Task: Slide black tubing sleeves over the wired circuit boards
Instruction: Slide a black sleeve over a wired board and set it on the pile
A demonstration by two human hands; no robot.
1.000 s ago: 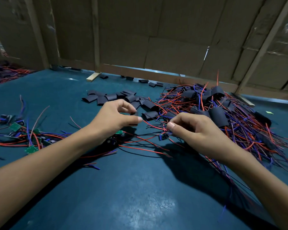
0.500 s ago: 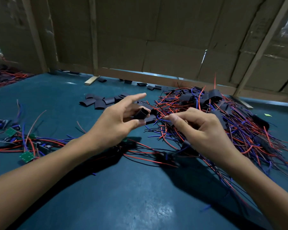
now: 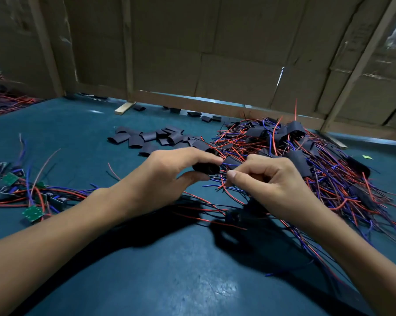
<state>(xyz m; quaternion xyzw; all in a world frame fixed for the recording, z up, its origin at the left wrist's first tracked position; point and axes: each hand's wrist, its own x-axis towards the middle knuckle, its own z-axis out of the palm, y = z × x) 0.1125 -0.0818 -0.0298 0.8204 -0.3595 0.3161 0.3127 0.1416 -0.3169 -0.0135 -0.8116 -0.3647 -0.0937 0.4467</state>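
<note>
The left hand (image 3: 169, 172) grips a black sleeve (image 3: 206, 168) between thumb below and fingers above, held just off the worktop (image 3: 192, 281) near its middle. The sleeve's long axis runs roughly left to right, and its open end faces the right hand. The right hand (image 3: 267, 181) has its fingers curled and pinches a bundle of thin red and blue wires (image 3: 217, 182) at the sleeve's mouth; whether the wire tips are already inside cannot be told. The wires trail down from the pinch to a small dark board (image 3: 233, 217) lying on the worktop below the right hand, in shadow.

Just behind the hands, loose flat sleeves (image 3: 146, 137) lie scattered toward the far edge. To their right a large tangled pile (image 3: 306, 160) of red and blue wires with sleeved pieces spreads to the right edge, touching the right wrist's side. By the left edge lies a smaller cluster of green boards (image 3: 32, 213) with wires, well apart from the left hand.

The worktop is a teal mat with a worn sheen near the front edge. Cardboard panels (image 3: 215, 53) on wooden battens wall the far edge, and a few sleeves lie along their foot. The bare mat stretches between the forearms to the front edge, and between the green boards and the loose sleeves.
</note>
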